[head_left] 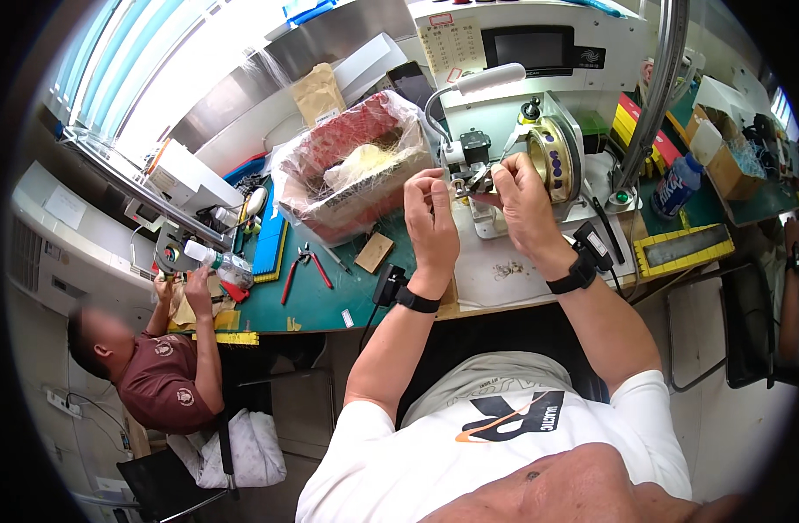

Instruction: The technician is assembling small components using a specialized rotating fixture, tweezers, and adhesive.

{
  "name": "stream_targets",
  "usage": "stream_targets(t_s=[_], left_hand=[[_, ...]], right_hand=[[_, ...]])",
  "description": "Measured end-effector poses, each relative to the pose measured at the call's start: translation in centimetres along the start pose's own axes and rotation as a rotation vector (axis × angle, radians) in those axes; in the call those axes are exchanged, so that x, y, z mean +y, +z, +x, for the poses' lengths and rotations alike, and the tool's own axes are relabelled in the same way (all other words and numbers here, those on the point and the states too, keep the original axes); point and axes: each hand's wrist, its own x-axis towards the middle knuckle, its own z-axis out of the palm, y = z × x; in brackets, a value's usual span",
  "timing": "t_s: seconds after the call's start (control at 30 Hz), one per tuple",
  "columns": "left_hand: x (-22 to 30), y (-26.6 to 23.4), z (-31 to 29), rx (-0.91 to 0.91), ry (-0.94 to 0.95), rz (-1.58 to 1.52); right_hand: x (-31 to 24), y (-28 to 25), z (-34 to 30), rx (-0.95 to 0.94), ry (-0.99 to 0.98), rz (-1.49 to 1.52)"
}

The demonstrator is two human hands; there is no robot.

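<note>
Both of my hands are raised at the front of a bench machine with a gold-coloured ring wheel (555, 164). My left hand (432, 225) is just left of the machine's small metal fixture (476, 180), its fingers curled in a pinch; what they hold is too small to make out. Against the fixture's right side, my right hand (523, 193) has thumb and forefinger pressed together. Whatever lies between them is hidden. A white lamp head (492, 77) on a bent neck hangs above the fixture.
A plastic-lined box (347, 213) with pale fibres stands left of the machine. Red-handled pliers (305, 258) and a wooden block (374, 252) lie on the green mat. A yellow-edged tray (683, 250) and blue bottle (677, 186) are right. A co-worker (169, 375) sits left.
</note>
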Motion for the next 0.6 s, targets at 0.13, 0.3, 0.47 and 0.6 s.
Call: stream_targets(t_s=[0.13,0.3,0.47,0.6], left_hand=[[3.8,0.5,1.2,-0.15,0.592,0.358],[3.8,1.3,1.7,-0.293,0.676,0.421],[3.6,1.3,1.7,-0.313,0.768,0.393],[3.5,1.2,1.5,-0.319,0.78,0.419]], right_hand=[[-1.5,0.2,-0.6,-0.012,0.026,0.067],[-2.5,0.4,-0.8,-0.012,0.052,0.059],[-1.7,-0.1,-0.5,-0.022,0.037,0.024],[-1.4,-0.4,-0.3,-0.038,0.031,-0.006]])
